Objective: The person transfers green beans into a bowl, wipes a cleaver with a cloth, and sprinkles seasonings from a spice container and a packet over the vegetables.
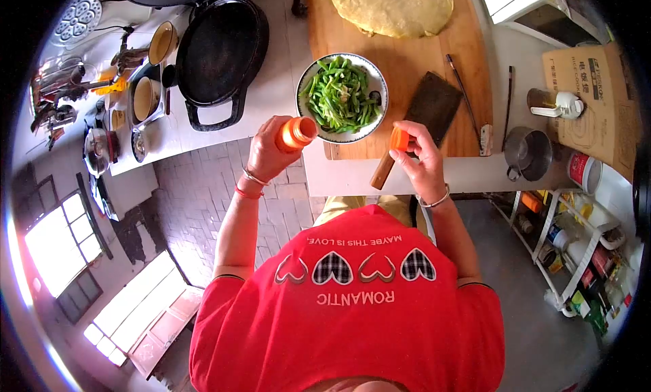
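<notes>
My left hand [267, 150] is wrapped round an orange seasoning bottle [293, 137], its open mouth tilted toward the bowl. Between the thumb and fingers of my right hand [422, 160] is an orange cap [399, 139], apart from the bottle. Just beyond both hands, a white bowl [303, 114] with a dark patterned rim holds cut green vegetables [339, 94], with some pale bits on top. A cleaver [437, 107] lies beside the bowl, its wooden handle [382, 172] reaching past the board's near edge under my right hand.
A wooden cutting board [407, 53] carries a large flat yellow dough sheet [393, 6] and a thin dark stick [461, 87]. Left stands an open black griddle [220, 53]. At right are a metal pot [529, 151], a cardboard box [590, 100] and a white shelf rack [549, 236].
</notes>
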Motion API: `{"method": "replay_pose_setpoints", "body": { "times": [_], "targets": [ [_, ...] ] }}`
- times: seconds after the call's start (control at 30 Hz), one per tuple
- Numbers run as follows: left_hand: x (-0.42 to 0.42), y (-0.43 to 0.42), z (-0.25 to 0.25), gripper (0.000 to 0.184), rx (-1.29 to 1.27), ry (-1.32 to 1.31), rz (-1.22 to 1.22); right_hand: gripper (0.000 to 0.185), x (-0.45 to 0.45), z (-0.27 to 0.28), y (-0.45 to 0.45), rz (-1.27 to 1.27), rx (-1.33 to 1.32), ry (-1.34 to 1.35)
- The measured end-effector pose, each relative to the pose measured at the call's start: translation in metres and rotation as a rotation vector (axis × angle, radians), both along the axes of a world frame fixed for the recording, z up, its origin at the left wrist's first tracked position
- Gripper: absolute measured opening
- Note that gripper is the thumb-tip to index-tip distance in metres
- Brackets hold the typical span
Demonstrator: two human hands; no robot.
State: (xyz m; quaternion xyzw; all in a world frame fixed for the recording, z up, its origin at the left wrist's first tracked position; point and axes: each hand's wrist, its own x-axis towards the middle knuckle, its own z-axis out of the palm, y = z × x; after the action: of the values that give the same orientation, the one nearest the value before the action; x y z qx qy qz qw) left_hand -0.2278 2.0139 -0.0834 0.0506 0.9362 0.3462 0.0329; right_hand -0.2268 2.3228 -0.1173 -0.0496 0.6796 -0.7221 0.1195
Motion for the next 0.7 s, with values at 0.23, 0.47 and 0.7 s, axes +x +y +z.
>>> {"method": "replay_pose_setpoints", "body": {
  "times": [0.23,0.47,0.7],
  "targets": [
    [-0.006,-0.009,-0.017,0.039,-0.082,0.056,-0.052,0.04,0.0,0.001,-0.007,-0.012,0.013,0.01],
    [-0.014,0.0,0.0,0.044,-0.112,0.074,-0.081,0.04,0.0,-0.004,-0.003,-0.038,0.007,-0.004],
    [-0.017,-0.005,-0.022,0.041,-0.12,0.0,-0.036,0.041,-0.002,-0.002,0.002,-0.064,0.01,0.017]
  ]
}}
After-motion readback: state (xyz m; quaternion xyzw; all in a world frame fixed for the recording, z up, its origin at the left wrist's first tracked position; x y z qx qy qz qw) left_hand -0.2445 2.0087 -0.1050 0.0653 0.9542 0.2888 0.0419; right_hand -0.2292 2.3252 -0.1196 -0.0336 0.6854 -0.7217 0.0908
